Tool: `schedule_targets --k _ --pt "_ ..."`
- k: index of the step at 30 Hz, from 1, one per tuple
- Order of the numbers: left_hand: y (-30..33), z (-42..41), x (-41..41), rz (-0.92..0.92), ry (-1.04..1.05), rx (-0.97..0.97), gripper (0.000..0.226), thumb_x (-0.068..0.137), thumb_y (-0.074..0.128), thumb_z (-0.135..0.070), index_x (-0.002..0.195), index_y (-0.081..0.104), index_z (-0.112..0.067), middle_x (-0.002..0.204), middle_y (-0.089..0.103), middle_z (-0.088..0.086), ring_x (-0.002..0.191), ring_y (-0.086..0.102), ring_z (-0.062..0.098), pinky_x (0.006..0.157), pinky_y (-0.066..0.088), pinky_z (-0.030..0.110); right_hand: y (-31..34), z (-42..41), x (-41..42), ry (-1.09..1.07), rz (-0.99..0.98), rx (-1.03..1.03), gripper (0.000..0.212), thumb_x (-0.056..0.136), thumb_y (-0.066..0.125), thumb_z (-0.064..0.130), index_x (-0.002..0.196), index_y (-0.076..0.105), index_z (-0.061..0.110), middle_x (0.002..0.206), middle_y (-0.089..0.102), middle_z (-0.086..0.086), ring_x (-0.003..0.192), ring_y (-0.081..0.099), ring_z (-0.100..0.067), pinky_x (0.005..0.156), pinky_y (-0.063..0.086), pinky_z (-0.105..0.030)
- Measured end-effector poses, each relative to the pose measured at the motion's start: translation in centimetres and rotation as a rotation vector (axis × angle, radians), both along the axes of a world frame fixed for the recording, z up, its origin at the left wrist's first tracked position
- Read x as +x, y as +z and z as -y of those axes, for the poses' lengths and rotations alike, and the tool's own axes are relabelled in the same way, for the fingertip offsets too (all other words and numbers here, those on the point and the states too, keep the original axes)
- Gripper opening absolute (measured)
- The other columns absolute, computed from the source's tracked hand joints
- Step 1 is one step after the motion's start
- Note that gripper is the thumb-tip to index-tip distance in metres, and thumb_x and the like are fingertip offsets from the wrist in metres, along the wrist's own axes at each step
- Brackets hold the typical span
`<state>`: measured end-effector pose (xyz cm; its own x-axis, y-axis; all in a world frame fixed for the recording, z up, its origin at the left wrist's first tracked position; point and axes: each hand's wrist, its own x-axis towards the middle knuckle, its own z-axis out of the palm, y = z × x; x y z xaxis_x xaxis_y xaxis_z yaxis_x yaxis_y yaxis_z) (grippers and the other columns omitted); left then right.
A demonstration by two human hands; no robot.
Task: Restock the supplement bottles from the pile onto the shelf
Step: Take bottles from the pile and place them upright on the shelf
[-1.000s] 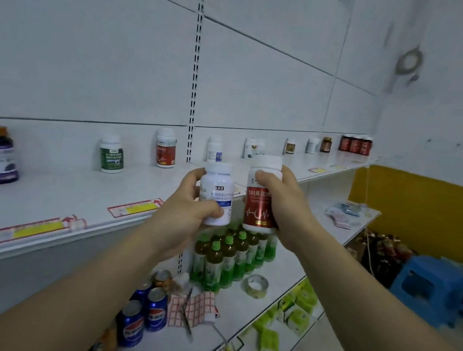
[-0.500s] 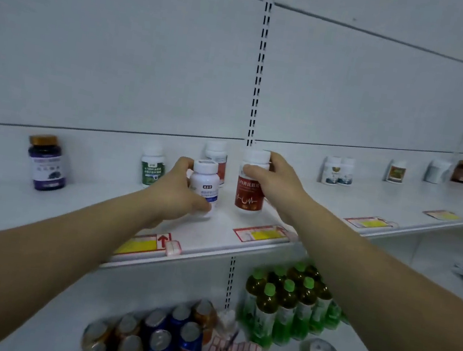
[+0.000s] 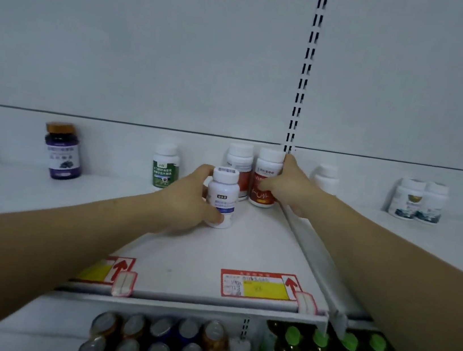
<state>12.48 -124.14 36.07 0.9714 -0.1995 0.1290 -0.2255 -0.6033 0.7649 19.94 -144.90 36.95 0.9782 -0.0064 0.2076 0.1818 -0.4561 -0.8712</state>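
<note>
A: Store aisle, restock in progress. What's changed, L to R?

B: Far L nothing has moved: purple bottle [image 3: 62, 151] and green-label bottle [image 3: 165, 169] stand where they did, well apart, at the back of the shelf [image 3: 258, 247]. Centre is the news. A sec ago both bottles were in the air, short of the shelf edge; now both sit on the shelf.

A: Left hand?

B: Left hand [image 3: 191, 199] is wrapped round the white bottle w/ blue label [image 3: 222, 198], thumb across the front, fingers curled behind. Bottle is upright, base on the shelf, approx. mid-depth.

A: And the right?

B: Right hand [image 3: 288, 187] has pushed the red-label bottle [image 3: 265, 180] to the back, touching a matching bottle [image 3: 239, 164]. Fingers curl round its right side, thumb on the label.

A: Meaning for the task?

B: Probably the red one is placed, needs only letting go. White one looks short of the back row, likely needs sliding back. Further R, a white bottle [image 3: 326, 178] and a pair of bottles [image 3: 418, 200] stand untouched. The pile isn't in view.
</note>
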Motion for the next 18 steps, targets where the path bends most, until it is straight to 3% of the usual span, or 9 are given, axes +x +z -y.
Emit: schedule_targets --k 3,9,14,18 --pt "0.0 0.5 -0.3 -0.017 0.047 0.007 0.074 0.07 0.079 -0.014 0.123 0.035 -0.04 0.097 0.061 -0.015 0.087 0.061 0.004 0.071 0.047 0.021 -0.3 0.3 1.0 0.041 0.023 -0.066 0.068 0.074 0.073 0.007 0.126 0.031 0.016 0.112 0.056 -0.005 0.104 0.056 -0.025 0.088 0.046 -0.038" --pt "0.2 1.3 -0.8 -0.035 0.103 0.038 0.075 0.072 0.079 -0.013 0.123 0.033 -0.041 0.092 0.056 -0.025 0.081 0.056 -0.007 0.056 0.038 0.006 -0.6 0.5 1.7 0.032 0.118 -0.23 0.071 0.074 0.078 0.023 0.125 0.03 0.014 0.109 0.054 -0.002 0.095 0.054 -0.02 0.081 0.042 -0.032" --pt "0.3 2.2 -1.3 -0.035 0.156 0.015 0.071 0.072 0.078 -0.013 0.126 0.038 -0.035 0.099 0.058 -0.016 0.087 0.056 0.001 0.076 0.043 0.023 -0.5 1.2 0.7 0.048 0.077 -0.306 0.078 0.073 0.079 0.031 0.131 0.031 0.01 0.125 0.053 -0.008 0.11 0.053 -0.025 0.089 0.044 -0.034" --pt "0.4 3.4 -1.3 0.0 0.147 -0.012 0.061 0.072 0.078 -0.015 0.114 0.04 -0.036 0.093 0.057 -0.019 0.082 0.056 -0.002 0.062 0.04 0.015 -0.4 3.4 -1.6 0.049 0.085 -0.521 0.08 0.073 0.071 0.048 0.137 0.035 0.015 0.13 0.047 -0.009 0.113 0.051 -0.026 0.083 0.04 -0.031"
